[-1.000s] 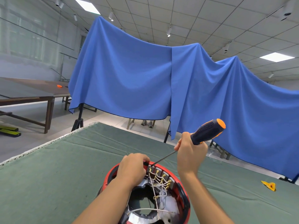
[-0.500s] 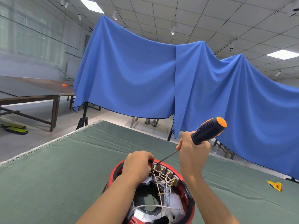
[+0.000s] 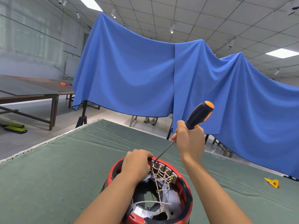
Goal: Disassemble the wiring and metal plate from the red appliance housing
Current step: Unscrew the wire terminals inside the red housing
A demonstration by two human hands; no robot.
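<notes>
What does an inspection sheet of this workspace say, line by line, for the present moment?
Surface: green cloth-covered table, wrinkled.
Job's things: red housing at the near edge, open side up; metal plate inside it; screwdriver with its tip at the far terminal row.
Clutter: small yellow piece on the cloth, far right.
Hands: left hand grips the housing's far rim; right hand grips the screwdriver handle.
Cables: white wires with brass terminals, not yet removed.
Surroundings: blue drape behind; wooden tables at the left.
</notes>
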